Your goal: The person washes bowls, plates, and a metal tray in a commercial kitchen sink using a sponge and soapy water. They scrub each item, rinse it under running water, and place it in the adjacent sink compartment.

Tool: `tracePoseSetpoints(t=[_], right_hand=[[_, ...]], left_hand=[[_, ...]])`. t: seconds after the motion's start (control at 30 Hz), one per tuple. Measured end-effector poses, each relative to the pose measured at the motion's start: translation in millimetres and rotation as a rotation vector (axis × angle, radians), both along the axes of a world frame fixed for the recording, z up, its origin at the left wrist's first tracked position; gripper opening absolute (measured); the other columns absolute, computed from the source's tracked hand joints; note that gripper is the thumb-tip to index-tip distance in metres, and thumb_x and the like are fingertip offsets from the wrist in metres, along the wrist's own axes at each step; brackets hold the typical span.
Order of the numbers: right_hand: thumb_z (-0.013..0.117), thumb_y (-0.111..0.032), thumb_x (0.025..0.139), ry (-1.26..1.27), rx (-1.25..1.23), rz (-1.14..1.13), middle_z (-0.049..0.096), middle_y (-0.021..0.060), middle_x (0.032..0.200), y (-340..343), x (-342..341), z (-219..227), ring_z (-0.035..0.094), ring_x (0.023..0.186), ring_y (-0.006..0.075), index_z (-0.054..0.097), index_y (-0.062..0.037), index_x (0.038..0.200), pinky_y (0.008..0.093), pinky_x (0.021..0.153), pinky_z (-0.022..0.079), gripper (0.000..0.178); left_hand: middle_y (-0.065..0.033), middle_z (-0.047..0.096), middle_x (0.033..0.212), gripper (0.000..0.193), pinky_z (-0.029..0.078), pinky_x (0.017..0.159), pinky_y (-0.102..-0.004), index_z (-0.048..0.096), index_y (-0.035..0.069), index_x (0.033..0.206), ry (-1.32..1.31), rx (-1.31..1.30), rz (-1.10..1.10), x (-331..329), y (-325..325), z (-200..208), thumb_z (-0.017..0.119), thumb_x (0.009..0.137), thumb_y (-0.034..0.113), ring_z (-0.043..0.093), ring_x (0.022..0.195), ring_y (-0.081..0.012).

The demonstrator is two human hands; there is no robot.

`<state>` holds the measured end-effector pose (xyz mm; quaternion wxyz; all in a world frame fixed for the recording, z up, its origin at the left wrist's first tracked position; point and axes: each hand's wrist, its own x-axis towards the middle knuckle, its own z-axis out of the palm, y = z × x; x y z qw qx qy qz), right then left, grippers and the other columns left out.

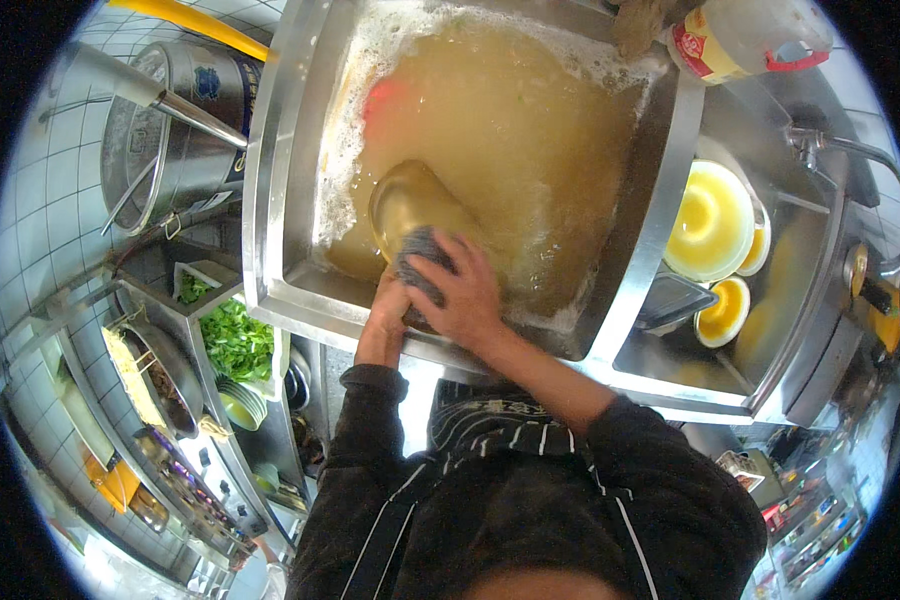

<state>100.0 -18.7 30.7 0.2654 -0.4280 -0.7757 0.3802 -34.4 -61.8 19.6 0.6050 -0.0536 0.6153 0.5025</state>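
Observation:
My left hand point(387, 306) is closed at the near edge of a shiny rounded metal vessel point(406, 205), tilted at the water's surface; its exact kind is unclear, and the grip is partly hidden. A dark grey scouring pad point(420, 262) is pressed against the near end of the vessel. Over that pad, the fingers of my right hand point(463, 296) are curled. Both hands meet above the near-left part of a steel sink point(675, 190) filled with murky brownish water point(530, 150). White foam lines its edges, and something red point(382, 98) shows blurred under the surface.
In a second basin on the right lie several yellow-and-white bowls point(710, 220) beside a faucet point(808, 140). A plastic jug point(750, 40) stands at the far right corner. Leafy greens point(238, 340), stacked green bowls point(240, 403) and a steel drum point(185, 130) are on the left.

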Motion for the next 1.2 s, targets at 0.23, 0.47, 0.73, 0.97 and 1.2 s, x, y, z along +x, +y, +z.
tracePoseSetpoints(t=[0.23, 0.47, 0.73, 0.97, 1.2], right_hand=[[0.063, -0.044, 0.08, -0.043, -0.613, 0.221, 0.062, 0.0144, 0.114, 132.1, -88.6, -65.4, 0.06, 0.103, 0.0316, 0.066, -0.0159, 0.11, 0.038, 0.092, 0.045, 0.042], [0.05, -0.05, 0.084, -0.168, -0.695, -0.193, 0.057, 0.0206, 0.121, 144.5, -9.3, -146.8, 0.052, 0.114, 0.0363, 0.058, -0.0058, 0.119, 0.0407, 0.097, 0.04, 0.057], [0.045, -0.055, 0.083, -0.522, -0.874, -0.279, 0.064, 0.0236, 0.102, 48.2, 63.9, -91.6, 0.061, 0.096, 0.0421, 0.065, -0.0005, 0.104, 0.0511, 0.084, 0.047, 0.062], [0.058, -0.033, 0.079, -0.351, -0.325, 0.026, 0.062, 0.02, 0.099, -11.2, 99.6, -14.5, 0.06, 0.089, 0.0392, 0.061, -0.0041, 0.104, 0.0484, 0.075, 0.05, 0.038], [0.057, -0.033, 0.08, -0.222, -0.258, -0.27, 0.061, 0.0182, 0.099, 2.0, 149.7, -7.8, 0.063, 0.083, 0.0356, 0.059, -0.0074, 0.114, 0.0461, 0.072, 0.052, 0.042]], left_hand=[[-0.008, 0.058, 0.105, 0.059, 0.051, 0.065, -0.0293, 0.047, 0.006, 0.123, 0.039, -0.016, -0.183, -6.9, -3.8, -9.8, 0.049, 0.067, -0.013, 0.061, 0.086, -0.021], [-0.0086, 0.057, 0.093, 0.067, 0.044, 0.052, -0.0292, 0.048, 0.001, 0.118, -0.03, 0.049, 0.035, -2.7, -3.6, -20.5, 0.043, 0.054, -0.018, 0.057, 0.068, -0.0203], [-0.0025, 0.047, 0.062, 0.03, 0.038, 0.04, -0.0262, 0.051, 0.005, 0.082, 0.061, -0.108, -0.003, -15.8, -9.5, -34.3, 0.05, 0.058, -0.012, 0.047, 0.05, -0.0141], [-0.0032, 0.048, 0.068, 0.023, 0.049, 0.059, -0.0318, 0.05, 0.004, 0.075, 0.041, 0.133, -0.058, -23.9, 20.1, 1.1, 0.049, 0.055, -0.007, 0.05, 0.058, -0.0198], [-0.0103, 0.055, 0.068, 0.012, 0.05, 0.057, -0.0348, 0.05, 0.001, 0.065, 0.186, 0.275, -0.151, -49.4, 23.4, 78.6, 0.051, 0.053, -0.003, 0.056, 0.061, -0.0227]])
